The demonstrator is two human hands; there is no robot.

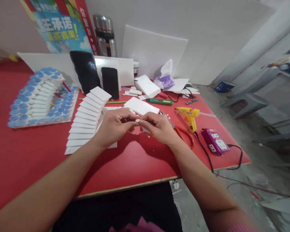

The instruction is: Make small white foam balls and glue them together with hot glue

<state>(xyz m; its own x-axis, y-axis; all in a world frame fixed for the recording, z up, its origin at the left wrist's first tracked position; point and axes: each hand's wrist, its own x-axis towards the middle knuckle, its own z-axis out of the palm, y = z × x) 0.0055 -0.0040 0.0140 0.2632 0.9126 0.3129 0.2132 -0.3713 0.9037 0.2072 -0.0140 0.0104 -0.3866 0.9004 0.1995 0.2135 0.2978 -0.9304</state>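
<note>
Over the middle of the red table [140,164], my left hand [117,124] and my right hand [159,125] meet at the fingertips. Both pinch a small white piece [137,120] between them; its full shape is hidden by the fingers. A fan of white foam strips [83,124], stepped like stairs, lies left of my left hand. Just behind the hands is a white foam block [141,106]. Orange-handled pliers [185,135] rest right of my right hand, partly behind it. Small white scraps lie below the fingers.
A yellow glue gun [190,117] and purple power box [215,140] with cables sit at right. Behind are a green cutter [160,101], two phones [110,82] and a tissue pack [164,80]. At left stands a blue-and-white stair model [38,104].
</note>
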